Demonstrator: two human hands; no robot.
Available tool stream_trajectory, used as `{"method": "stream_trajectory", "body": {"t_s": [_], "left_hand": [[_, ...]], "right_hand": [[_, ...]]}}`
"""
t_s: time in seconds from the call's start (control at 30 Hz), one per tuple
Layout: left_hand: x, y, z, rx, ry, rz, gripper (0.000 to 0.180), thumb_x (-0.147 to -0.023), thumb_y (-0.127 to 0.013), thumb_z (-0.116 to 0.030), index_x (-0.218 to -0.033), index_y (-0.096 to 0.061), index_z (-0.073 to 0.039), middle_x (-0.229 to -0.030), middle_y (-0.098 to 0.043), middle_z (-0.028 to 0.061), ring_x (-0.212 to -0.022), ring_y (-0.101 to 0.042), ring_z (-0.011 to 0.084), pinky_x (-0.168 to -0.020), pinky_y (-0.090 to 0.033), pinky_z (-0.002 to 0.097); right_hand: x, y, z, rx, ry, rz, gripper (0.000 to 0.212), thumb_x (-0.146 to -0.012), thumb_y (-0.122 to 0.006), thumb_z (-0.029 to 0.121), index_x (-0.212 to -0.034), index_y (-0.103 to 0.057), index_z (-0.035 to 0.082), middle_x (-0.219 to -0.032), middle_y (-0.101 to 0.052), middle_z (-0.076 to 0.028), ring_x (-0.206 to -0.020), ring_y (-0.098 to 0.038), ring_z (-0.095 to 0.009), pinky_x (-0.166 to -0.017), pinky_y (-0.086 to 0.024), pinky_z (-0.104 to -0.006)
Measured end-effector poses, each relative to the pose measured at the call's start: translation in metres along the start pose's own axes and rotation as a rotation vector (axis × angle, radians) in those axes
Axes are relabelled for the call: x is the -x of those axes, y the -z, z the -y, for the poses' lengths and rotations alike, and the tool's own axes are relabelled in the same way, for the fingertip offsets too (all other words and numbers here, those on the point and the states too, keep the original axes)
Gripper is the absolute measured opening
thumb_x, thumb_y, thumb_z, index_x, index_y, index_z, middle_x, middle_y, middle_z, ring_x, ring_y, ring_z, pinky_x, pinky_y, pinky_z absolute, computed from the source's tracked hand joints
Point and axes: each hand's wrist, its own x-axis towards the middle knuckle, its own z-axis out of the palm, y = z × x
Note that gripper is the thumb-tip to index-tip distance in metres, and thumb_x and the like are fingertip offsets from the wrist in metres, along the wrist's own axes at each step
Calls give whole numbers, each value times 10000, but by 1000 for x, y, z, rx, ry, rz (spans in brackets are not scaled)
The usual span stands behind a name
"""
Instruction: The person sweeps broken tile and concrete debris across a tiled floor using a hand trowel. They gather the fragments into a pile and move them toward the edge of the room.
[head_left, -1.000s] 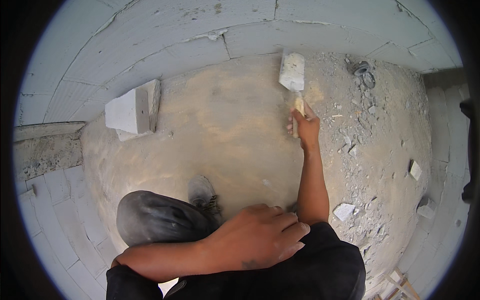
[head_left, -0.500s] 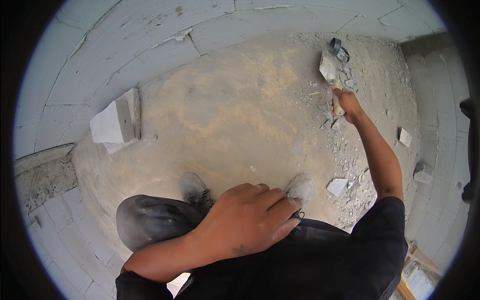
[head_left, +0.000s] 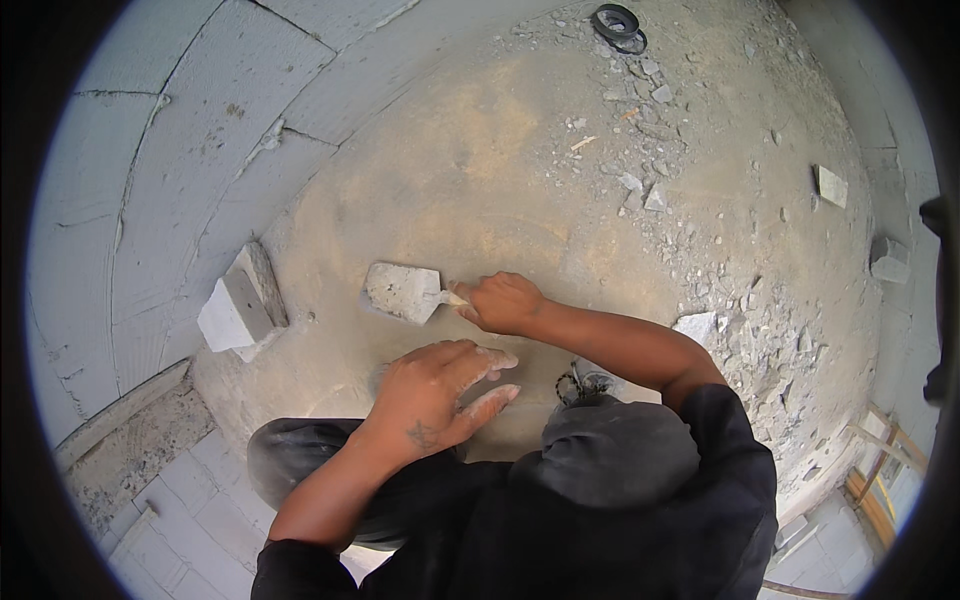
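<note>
A trowel [head_left: 402, 291] with a pale wooden handle and a dusty, mortar-stained blade is gripped by my right hand [head_left: 503, 303], fingers closed round the handle. Its blade points left, low over the dusty floor or on it; I cannot tell which. My left hand [head_left: 437, 392] hangs in front of my knees, nearer to me than the trowel. Its thumb and fingers are apart, with nothing between them. Part of the trowel handle is hidden inside my right hand.
Two pale block pieces [head_left: 237, 315] stand against the left block wall [head_left: 200, 130]. Stone rubble [head_left: 650, 195] and dust cover the right of the floor [head_left: 420, 190], with a black ring-shaped object [head_left: 615, 22] at the far end. Chunks [head_left: 830, 187] lie by the right wall.
My right hand has brought the trowel from the rubble at far right back to the middle left. My left hand has turned and its fingers have spread. My right knee has come into view.
</note>
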Motion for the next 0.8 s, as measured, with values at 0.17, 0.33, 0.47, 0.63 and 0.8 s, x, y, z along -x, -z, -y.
{"method": "stream_trajectory", "body": {"t_s": [0.17, 0.33, 0.47, 0.63, 0.8], "left_hand": [[-11, 3, -3, -2, 45, -46, 286, -822, -808, -195, -1061, -719, -65, -868, -703, 91, -787, -703, 241, -697, -559, 349], [-16, 3, 4, 80, 47, -91, 284, -833, -791, -204, -1077, -717, -81, -870, -696, 89, -790, -692, 258, -698, -555, 361], [-29, 0, 2, 53, -6, -8, 302, -820, -807, -185, -1084, -716, -71, -889, -700, 108, -782, -694, 249, -690, -552, 347], [-37, 2, -3, 50, -34, -10, 307, -818, -809, -185, -1089, -715, -75, -896, -700, 112, -770, -693, 252, -688, -552, 344], [-19, 10, -1, 89, 52, -122, 281, -829, -791, -187, -1077, -718, -77, -888, -704, 105, -777, -694, 259, -696, -554, 352]], "right_hand": [[-30, 110, -86, 143, -264, -410, 442, -989, -526, 307, -1353, -581, 62, -1014, -720, -230, -966, -700, -391, -856, -561, -497], [33, 234, -161, -308, -769, -659, 500, -1001, -510, 471, -1267, -646, 70, -1083, -704, -267, -1072, -666, -408, -921, -510, -509], [35, 184, -92, -133, -441, -668, 507, -1005, -506, 470, -1372, -590, 129, -1070, -699, -276, -1036, -668, -432, -903, -517, -520], [13, 116, -46, 112, -170, -88, 515, -1021, -493, 420, -1437, -527, 119, -988, -705, -270, -993, -681, -431, -908, -524, -513], [-1, 197, -118, -200, -526, -571, 527, -1016, -501, 423, -1386, -548, 49, -924, -718, -250, -920, -695, -427, -848, -547, -512]]}}
